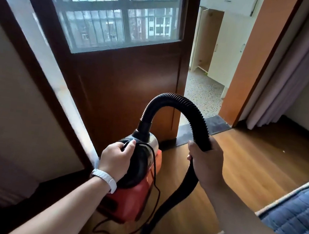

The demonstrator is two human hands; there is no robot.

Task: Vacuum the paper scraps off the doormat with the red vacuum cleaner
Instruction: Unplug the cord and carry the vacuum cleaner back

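A blue mattress (pixel 294 212) edge is seen at four o'clock. The vacuum (pixel 136 189) handle is gripped by the left hand (pixel 116 158), the hose (pixel 187 111) clenched in the right hand (pixel 207 163). The doormat (pixel 206 126) lies at twelve o'clock beyond both, nearer the right hand, its long axis crossing the doorway; no scraps can be made out.

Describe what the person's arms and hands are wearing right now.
Both forearms are bare, with no sleeves in view and no gloves. The left hand has a white segmented band, like a watch or fitness strap, around the wrist. The right hand shows no ring, strap or other wear that I can see.
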